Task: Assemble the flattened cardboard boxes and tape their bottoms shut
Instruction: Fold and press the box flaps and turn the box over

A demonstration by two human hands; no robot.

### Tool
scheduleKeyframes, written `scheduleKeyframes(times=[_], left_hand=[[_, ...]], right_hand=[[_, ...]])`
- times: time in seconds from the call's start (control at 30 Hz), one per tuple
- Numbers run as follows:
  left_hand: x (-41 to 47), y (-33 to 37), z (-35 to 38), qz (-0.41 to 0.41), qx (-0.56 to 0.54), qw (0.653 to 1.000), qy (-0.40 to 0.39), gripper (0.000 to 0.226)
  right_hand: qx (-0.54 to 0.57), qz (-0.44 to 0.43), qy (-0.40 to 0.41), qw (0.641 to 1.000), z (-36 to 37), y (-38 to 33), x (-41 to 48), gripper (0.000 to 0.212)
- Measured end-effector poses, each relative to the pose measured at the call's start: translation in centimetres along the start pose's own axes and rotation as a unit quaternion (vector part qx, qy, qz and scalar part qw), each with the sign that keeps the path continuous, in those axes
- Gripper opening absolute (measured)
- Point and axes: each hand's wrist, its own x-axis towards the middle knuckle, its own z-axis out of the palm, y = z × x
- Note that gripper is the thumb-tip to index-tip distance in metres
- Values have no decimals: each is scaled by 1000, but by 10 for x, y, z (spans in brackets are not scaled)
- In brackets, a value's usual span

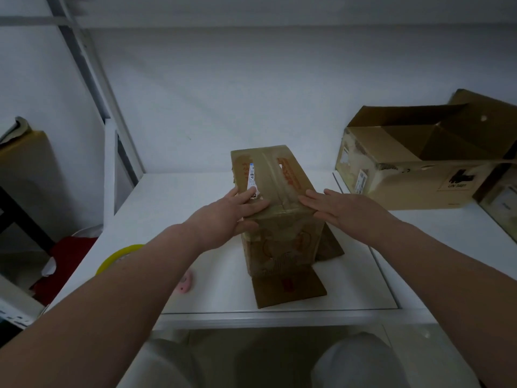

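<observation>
A small brown cardboard box (279,242) with red print stands upside down in the middle of the white table (349,275), its lower flaps splayed out on the tabletop. Its upward-facing flaps are folded closed with a seam down the middle. My left hand (237,211) lies flat on the left flap near a white label, the thumb against the near side. My right hand (335,208) lies flat on the near right corner, fingers spread. A yellow tape roll (120,256) lies on the table's left edge, partly hidden by my left forearm.
A larger open cardboard box (405,175) sits at the back right, with another box (500,203) beside it. A small pink object (186,284) lies next to my left forearm. A brown board (25,169) leans at left beyond the table. A red thing (70,247) lies on the floor.
</observation>
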Motion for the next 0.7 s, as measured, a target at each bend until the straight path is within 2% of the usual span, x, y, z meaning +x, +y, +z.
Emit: scheduleKeyframes(times=[0.07, 0.2, 0.27, 0.33, 0.37, 0.4, 0.47, 0.5, 0.53, 0.6, 0.7], left_hand=[[-2, 2, 1, -7, -21, 1000, -2, 53], [-7, 3, 8, -6, -135, 990, 43, 51], [-12, 8, 12, -2, -211, 975, 74, 53], [-17, 18, 19, -51, -317, 941, 105, 57], [-18, 22, 25, -115, -377, 912, 115, 59], [-19, 25, 31, -199, -441, 868, 116, 63], [-17, 28, 47, -355, -541, 759, 72, 72], [-15, 28, 55, -400, -579, 709, 44, 73], [-13, 31, 62, -422, -616, 664, 17, 73], [-8, 39, 72, -416, -700, 580, -28, 71], [5, 46, 81, -391, -777, 491, -46, 70]], right_hand=[[-49, -19, 7, 999, -2, 0, -4, 46], [-39, 1, 1, 999, -2, 6, -10, 70], [-2, 26, 16, 1000, 1, 8, -12, 74], [55, 62, 35, 996, 7, 10, -15, 72], [81, 83, 48, 992, 10, 11, -18, 72], [105, 100, 65, 987, 15, 12, -20, 69], [175, 141, 111, 968, 22, 14, -24, 58], [230, 173, 137, 948, 23, 13, -26, 51], [288, 206, 162, 921, 23, 9, -27, 45], [364, 260, 197, 872, 20, 0, -26, 35], [432, 324, 221, 812, 16, -7, -24, 25]])
